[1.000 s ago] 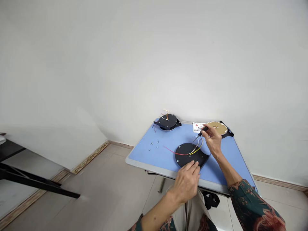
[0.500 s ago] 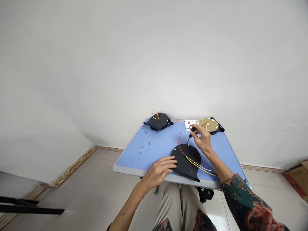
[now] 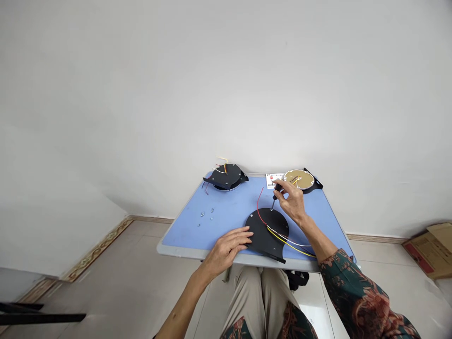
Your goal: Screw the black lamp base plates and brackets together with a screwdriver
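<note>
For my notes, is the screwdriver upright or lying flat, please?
Upright, slightly tilted: the right hand holds the screwdriver, shaft pointing down.

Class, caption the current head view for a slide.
Right hand holds a screwdriver at a screw on the black plate; left hand touches its edge.

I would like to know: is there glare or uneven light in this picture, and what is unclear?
Head view: soft light, the wall brighter in the middle than at the top corners; head view: pale glare on the floor below the table; head view: the screwdriver shows distinctly, but the small shiny parts lack fine detail.
</note>
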A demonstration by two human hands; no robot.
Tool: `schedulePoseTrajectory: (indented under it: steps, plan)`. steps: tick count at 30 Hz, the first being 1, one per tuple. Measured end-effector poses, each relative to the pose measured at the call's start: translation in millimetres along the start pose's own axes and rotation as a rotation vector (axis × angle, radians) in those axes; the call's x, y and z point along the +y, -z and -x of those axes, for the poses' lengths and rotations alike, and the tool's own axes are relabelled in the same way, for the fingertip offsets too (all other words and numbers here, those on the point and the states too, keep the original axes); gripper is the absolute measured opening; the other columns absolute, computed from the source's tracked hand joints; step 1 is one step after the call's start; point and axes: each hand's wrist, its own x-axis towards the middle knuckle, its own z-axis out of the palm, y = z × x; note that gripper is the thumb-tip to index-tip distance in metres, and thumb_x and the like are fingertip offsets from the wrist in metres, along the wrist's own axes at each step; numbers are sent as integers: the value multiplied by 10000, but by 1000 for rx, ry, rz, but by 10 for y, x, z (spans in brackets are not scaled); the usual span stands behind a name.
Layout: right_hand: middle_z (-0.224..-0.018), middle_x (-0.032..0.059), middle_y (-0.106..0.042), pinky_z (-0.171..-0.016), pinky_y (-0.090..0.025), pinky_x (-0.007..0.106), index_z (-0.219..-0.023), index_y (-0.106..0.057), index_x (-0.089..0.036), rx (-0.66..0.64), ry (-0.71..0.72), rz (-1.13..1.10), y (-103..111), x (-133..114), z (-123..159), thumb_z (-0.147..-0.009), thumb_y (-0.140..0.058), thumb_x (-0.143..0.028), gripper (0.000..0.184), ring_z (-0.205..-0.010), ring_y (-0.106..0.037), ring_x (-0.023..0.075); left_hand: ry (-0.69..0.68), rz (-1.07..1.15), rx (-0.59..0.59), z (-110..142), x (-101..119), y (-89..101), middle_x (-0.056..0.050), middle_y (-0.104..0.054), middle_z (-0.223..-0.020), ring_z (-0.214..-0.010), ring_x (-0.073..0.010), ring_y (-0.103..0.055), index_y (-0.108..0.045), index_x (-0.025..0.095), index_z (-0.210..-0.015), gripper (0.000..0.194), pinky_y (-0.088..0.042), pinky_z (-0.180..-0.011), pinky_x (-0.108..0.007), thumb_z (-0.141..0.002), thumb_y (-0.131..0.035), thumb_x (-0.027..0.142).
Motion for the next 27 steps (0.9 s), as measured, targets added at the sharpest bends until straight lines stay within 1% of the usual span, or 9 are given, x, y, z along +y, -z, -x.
schedulePoseTrajectory:
  steps: [4, 7, 9, 11, 14, 16, 20, 23, 27]
  plan:
    - [-936, 42, -731, -671, -574, 316, -1088, -706, -240, -12, 3, -2, -6, 9, 2, -863, -614, -173, 252, -656, -626, 161, 5, 15, 10, 12, -11, -16, -104, -747, -1185, -1265, -223, -628, -706, 186, -1120, 243, -571, -1028, -418, -1010, -491, 159]
    - [-964, 44, -740, -687, -578, 319, -1089, -700, -251, -72, 9, -19, -1, 25, -3, -869, -611, -190, 245, -705, -648, 174, 30, 55, 14, 21, -1, 5, -102, -752, -1176, -1252, -224, -638, -714, 189, -1097, 221, -565, -1030, -414, -1006, -514, 189]
    - [-976, 42, -742, -687, -573, 318, -1092, -691, -254, -110, 23, -11, 9, 37, -10, -873, -615, -199, 239, -703, -649, 173, 100, 105, 14, 0, 9, 40, -100, -756, -1161, -1225, -227, -654, -727, 194, -1072, 231, -559, -1030, -416, -1011, -506, 225]
    - [-954, 41, -736, -685, -560, 316, -1106, -677, -250, -132, 48, 13, 17, 44, -18, -878, -620, -207, 239, -686, -644, 173, 218, 145, 32, -69, 2, 71, -98, -752, -1169, -1184, -224, -674, -733, 199, -1069, 264, -551, -1030, -411, -1016, -481, 255]
    - [-904, 45, -721, -691, -538, 325, -1117, -665, -240, -180, 81, 60, 20, 40, -33, -889, -630, -236, 231, -651, -625, 177, 385, 134, 50, -294, -82, 41, -89, -728, -1227, -1151, -219, -675, -719, 208, -1148, 284, -533, -1037, -396, -984, -491, 249]
    - [-866, 41, -711, -702, -527, 332, -1116, -665, -240, -207, 81, 82, 16, 33, -41, -897, -625, -249, 222, -633, -615, 180, 454, 79, 6, -505, -180, -48, -80, -723, -1235, -1117, -217, -677, -699, 202, -1205, 346, -533, -1022, -385, -921, -506, 168]
    - [-786, 23, -685, -708, -511, 321, -1107, -673, -240, -202, 72, 81, 9, 36, -44, -904, -624, -257, 209, -650, -624, 186, 563, -211, -57, -931, -359, -284, -124, -742, -1148, -1133, -277, -638, -740, 162, -1097, 358, -481, -1038, -446, -846, -505, 60]
    - [-762, 17, -677, -692, -501, 306, -1111, -675, -232, -194, 72, 58, 10, 53, -36, -919, -619, -272, 204, -641, -620, 179, 559, -241, -102, -1169, -409, -409, -132, -759, -1020, -1099, -304, -644, -766, 171, -985, 278, -482, -997, -431, -818, -570, 65]
    - [-752, 20, -676, -683, -502, 305, -1098, -694, -237, -175, 63, 50, -4, 68, -20, -937, -622, -329, 199, -649, -615, 180, 514, -100, -122, -1354, -398, -523, -82, -751, -1088, -1019, -255, -659, -762, 192, -1024, 249, -492, -934, -348, -792, -678, 153]
